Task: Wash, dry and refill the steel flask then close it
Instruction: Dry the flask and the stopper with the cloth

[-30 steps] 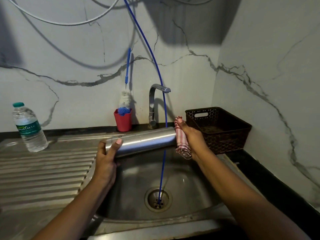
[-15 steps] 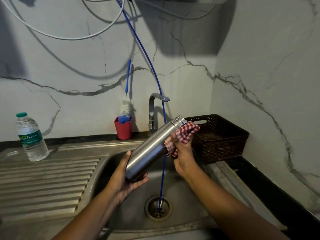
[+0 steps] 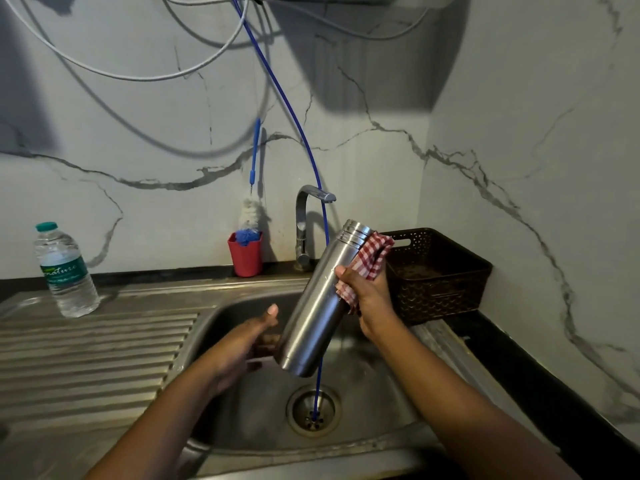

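Note:
The steel flask (image 3: pixel 318 306) hangs over the sink basin (image 3: pixel 374 393), tilted, with its ringed neck up and to the right and its base low on the left. My right hand (image 3: pixel 374 306) grips a red-and-white checked cloth (image 3: pixel 372 258) against the flask's upper right side, thumb on the front of the steel. My left hand (image 3: pixel 242 348) cups the lower left of the flask near its base, thumb raised; its fingers are blurred. The flask's mouth is not visible from here.
A thin blue tube (image 3: pixel 294 123) runs from above down into the drain (image 3: pixel 313 408), passing behind the flask. The tap (image 3: pixel 304 223) and a red cup with brushes (image 3: pixel 245 258) stand behind, a dark basket (image 3: pixel 443 282) right, a water bottle (image 3: pixel 65 271) beside the draining board (image 3: pixel 86 358).
The flask has swung from lying level to steeply tilted, neck up. My right hand with the cloth has slid from the flask's end down onto its side. My left hand has dropped lower.

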A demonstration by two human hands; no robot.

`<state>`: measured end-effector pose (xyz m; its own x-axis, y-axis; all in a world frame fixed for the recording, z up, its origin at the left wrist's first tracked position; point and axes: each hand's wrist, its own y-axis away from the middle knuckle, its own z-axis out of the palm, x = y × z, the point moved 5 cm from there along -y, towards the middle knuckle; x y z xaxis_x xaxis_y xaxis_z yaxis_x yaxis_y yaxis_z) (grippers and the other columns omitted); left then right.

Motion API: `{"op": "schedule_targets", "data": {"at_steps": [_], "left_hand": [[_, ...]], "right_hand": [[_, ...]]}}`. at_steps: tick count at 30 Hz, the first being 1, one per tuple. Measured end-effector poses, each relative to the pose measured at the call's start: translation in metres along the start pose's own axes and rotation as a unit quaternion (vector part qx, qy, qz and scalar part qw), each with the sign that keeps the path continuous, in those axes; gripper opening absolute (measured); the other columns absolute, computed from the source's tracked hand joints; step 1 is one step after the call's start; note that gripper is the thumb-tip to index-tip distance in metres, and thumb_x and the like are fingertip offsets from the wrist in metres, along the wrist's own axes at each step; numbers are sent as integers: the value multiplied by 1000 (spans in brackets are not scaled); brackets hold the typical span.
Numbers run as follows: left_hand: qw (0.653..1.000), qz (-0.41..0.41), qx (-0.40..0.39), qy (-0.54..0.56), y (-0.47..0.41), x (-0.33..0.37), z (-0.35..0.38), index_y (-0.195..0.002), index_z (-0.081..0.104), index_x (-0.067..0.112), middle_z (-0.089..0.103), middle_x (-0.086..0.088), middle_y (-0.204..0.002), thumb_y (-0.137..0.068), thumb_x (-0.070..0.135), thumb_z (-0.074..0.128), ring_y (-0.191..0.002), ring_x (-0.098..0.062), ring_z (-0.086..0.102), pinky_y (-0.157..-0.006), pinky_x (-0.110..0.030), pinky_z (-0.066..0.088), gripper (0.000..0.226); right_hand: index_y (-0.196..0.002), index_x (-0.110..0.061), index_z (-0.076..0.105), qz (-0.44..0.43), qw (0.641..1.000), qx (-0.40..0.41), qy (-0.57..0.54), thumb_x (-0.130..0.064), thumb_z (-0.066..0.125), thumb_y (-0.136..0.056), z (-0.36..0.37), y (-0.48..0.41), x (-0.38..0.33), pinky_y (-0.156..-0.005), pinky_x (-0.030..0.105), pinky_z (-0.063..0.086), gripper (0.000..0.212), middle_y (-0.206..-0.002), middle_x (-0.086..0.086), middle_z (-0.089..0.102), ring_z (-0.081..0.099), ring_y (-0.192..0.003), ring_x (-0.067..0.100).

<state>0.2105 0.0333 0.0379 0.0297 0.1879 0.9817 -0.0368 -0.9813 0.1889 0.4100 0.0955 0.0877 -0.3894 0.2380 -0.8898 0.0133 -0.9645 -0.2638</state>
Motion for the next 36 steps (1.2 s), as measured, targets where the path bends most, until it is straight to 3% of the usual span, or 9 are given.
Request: {"op": "schedule_targets", "data": {"at_steps": [5, 9, 11, 13, 15, 18, 21, 29, 36], "left_hand": [[999, 14, 29, -41, 2, 17, -17, -125, 55, 19, 67, -13, -117, -72, 68, 48, -105, -22, 62, -100, -43, 40, 73], [962, -86, 29, -256, -3, -1, -7, -147, 32, 29, 17, -10, -159, -93, 60, 39, -147, -27, 9, -117, -48, 3, 62], [962, -24, -37, -271, 0, 18, 4, -137, 48, 31, 37, -7, -152, -90, 56, 49, -139, -24, 32, -117, -49, 17, 53], [925, -13, 2, -380, -10, 26, -2, -138, 45, 34, 32, -11, -154, -77, 74, 53, -139, -29, 32, -115, -57, 18, 73], [859, 0, 122, -497, -20, 38, -7, -148, 29, 33, 1, -13, -161, -87, 62, 51, -147, -33, 1, -113, -61, 8, 71], [929, 151, 150, -302, -16, 80, 7, -142, 40, 26, 37, -7, -150, -92, 47, 53, -136, -26, 36, -103, -38, 32, 55], [945, 224, 84, -223, -8, 115, 26, -139, 45, 23, 54, 6, -123, -82, 53, 61, -114, -11, 51, -91, -26, 37, 66], [976, 194, 29, -95, -16, 99, 44, -99, 66, 20, 74, 3, -91, -73, 26, 77, -82, -10, 70, -70, -19, 55, 29], [982, 170, 35, 73, -16, 81, 35, -96, 68, 19, 73, 8, -73, -74, 20, 72, -66, -5, 68, -58, -21, 50, 22]], "right_hand": [[-137, -24, 32, -4, 993, -17, 118, -7, 78, -69, -1, 0, 6, -86, 39, 51, 83, -118, 5, 58, 59, -106, 22], [-138, -27, 29, 10, 988, -26, 149, -11, 79, -70, 0, 3, 11, -76, 29, 50, 85, -117, 0, 57, 58, -106, 20], [-138, -28, 29, 2, 984, -33, 177, -12, 79, -70, 0, 4, 8, -70, 21, 46, 86, -114, -5, 57, 57, -104, 16], [-137, -28, 29, 3, 980, -39, 197, -13, 80, -70, 1, 5, 10, -70, 18, 44, 86, -111, -8, 56, 56, -100, 13], [-137, -26, 30, 11, 978, -44, 205, -14, 80, -70, 1, 5, 11, -69, 16, 44, 85, -109, -9, 55, 56, -99, 11], [-135, -26, 30, 9, 972, -63, 226, -15, 80, -70, 3, 4, 12, -70, 14, 42, 83, -104, -15, 54, 54, -92, 1], [-137, -29, 27, 0, 965, -81, 250, -16, 82, -68, 5, 5, 14, -84, 21, 44, 89, -113, -9, 57, 55, -100, 7], [-136, -32, 28, -43, 948, -130, 287, -21, 84, -60, 16, 8, 17, -91, 26, 48, 96, -119, -3, 61, 59, -108, 11], [-132, -45, 25, -69, 937, -176, 295, -22, 84, -67, 26, 16, 9, -94, 26, 44, 90, -129, -7, 53, 53, -116, 8]]}}
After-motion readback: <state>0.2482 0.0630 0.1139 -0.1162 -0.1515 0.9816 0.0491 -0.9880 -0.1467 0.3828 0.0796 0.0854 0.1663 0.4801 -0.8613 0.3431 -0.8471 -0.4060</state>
